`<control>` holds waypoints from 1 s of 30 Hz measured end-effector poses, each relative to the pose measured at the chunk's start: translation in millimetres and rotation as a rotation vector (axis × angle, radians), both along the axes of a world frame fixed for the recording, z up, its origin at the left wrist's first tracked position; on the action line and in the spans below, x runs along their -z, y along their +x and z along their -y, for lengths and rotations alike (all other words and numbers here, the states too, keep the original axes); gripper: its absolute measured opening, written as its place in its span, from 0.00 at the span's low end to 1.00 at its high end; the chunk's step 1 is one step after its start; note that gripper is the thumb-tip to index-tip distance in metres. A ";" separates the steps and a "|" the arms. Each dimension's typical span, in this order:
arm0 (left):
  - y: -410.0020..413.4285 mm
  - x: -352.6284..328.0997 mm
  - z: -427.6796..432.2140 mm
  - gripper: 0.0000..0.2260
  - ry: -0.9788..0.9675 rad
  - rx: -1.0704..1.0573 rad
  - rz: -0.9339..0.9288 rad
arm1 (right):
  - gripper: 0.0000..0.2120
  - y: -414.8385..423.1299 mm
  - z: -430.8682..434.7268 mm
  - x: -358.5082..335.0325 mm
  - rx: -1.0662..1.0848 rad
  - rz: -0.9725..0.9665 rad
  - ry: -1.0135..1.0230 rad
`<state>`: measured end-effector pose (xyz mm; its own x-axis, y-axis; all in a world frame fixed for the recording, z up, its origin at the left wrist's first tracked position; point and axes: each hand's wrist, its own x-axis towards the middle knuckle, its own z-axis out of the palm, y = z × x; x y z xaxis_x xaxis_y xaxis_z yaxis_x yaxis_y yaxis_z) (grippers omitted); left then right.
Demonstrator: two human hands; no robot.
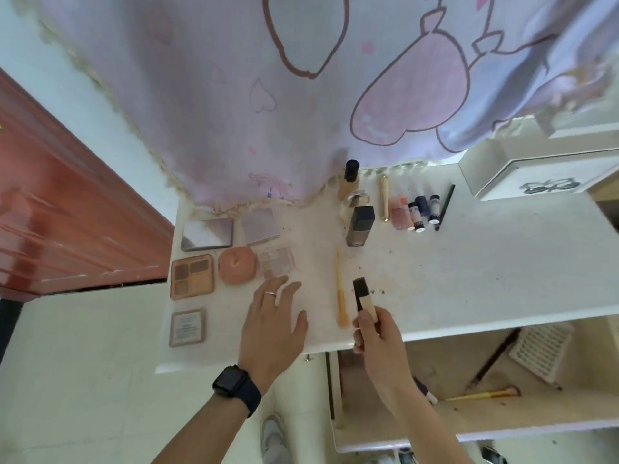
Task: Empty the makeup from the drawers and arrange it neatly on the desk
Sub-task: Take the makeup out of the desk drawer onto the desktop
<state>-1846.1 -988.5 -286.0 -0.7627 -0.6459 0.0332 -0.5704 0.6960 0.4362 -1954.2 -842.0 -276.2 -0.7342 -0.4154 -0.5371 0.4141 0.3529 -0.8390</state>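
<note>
My right hand (376,336) grips a cream tube with a black cap (363,296), held just over the white desk (469,272) beside an orange brush (341,296) that lies flat. My left hand (273,316), fingers spread, rests on the desk below a pale eyeshadow palette (276,262). Left of it lie an orange puff (237,269), a brown palette (192,281), a small square compact (187,327) and two silver compacts (207,234). At the back stand bottles (360,226), a gold tube (385,202) and small tubes (415,212). The open drawer (469,413) below holds a yellow-handled brush (485,394).
A pink patterned cloth (268,95) hangs over the back of the desk. A white box (536,175) stands at the back right. In the drawer lie a white slatted tray (541,351) and a dark pencil (492,360). A red door (67,212) is at left.
</note>
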 end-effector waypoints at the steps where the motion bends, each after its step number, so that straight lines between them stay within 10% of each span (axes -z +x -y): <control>1: -21.7 1.8 -11.9 0.21 0.003 0.087 -0.014 | 0.07 -18.4 -11.2 -2.1 0.038 -0.048 0.027; 14: -189.8 58.6 -70.4 0.31 -0.059 0.490 0.347 | 0.15 -267.5 -23.1 30.0 0.110 -0.501 0.471; 30: -185.6 71.8 -70.0 0.32 -0.127 0.441 0.255 | 0.27 -271.9 7.8 56.3 -0.097 -0.744 0.773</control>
